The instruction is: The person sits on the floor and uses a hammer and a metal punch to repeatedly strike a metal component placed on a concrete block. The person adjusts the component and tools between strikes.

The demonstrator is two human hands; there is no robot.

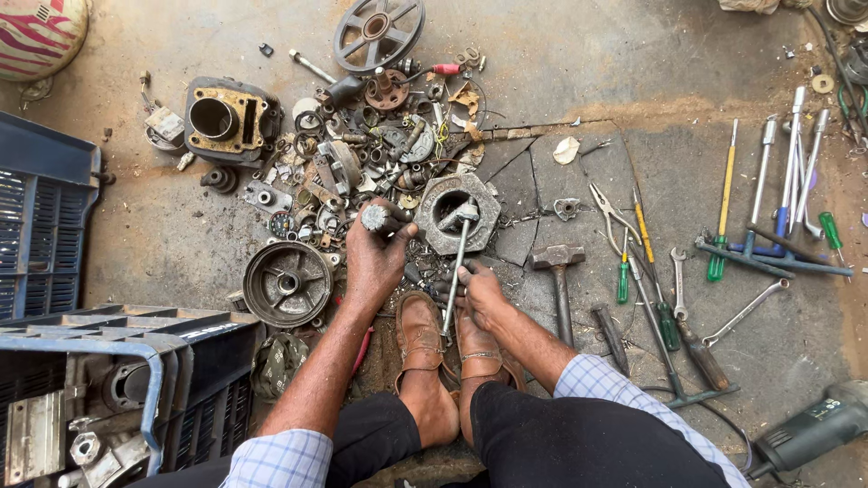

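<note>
A long metal rod [455, 271] stands with its tip in the hexagonal metal block [457, 212] on the floor. The right hand [479, 287] grips its lower end. The left hand [375, 253] is closed around a short cylindrical part [375, 218]. Risk: the rod may slip sideways toward the sandalled feet [420, 339] if the block shifts.

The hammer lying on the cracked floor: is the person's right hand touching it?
Apart. The head view shows the right hand on a metal rod, with bare floor between it and the hammer lying further right.
</note>
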